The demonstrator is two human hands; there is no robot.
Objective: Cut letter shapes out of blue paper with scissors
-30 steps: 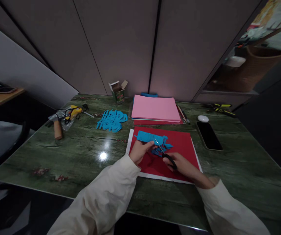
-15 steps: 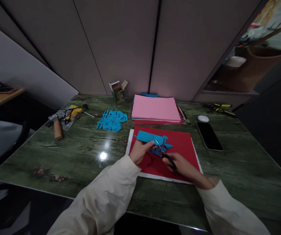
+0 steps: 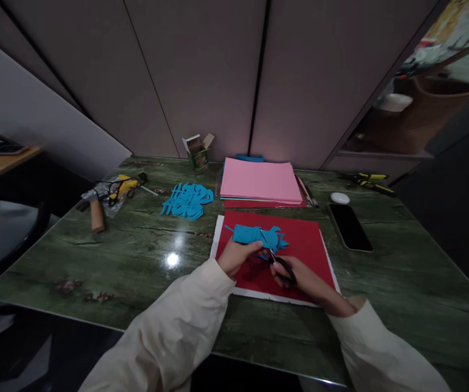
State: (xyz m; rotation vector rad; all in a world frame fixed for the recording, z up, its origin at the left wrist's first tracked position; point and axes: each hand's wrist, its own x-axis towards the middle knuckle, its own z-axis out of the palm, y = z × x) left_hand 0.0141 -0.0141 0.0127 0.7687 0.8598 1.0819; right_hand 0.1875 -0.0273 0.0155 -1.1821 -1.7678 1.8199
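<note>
My left hand pinches a blue paper piece by its lower edge, thumb on top. Black-handled scissors are in my right hand, their blades reaching up and left across the blue paper. Blue scraps lie beside and partly beneath the held piece. Under both hands is a red sheet on top of a white one. A pile of blue cut-out shapes rests on the green table to the left.
Behind the red sheet sits a stack of pink paper. A small open box stands at the back. To the right are a phone, a white oval object and pliers. A yellow glue gun and wooden-handled tool lie left.
The blue paper has shifted slightly right and down and turned a little, with my left hand moving along. The scissors have moved slightly right.
</note>
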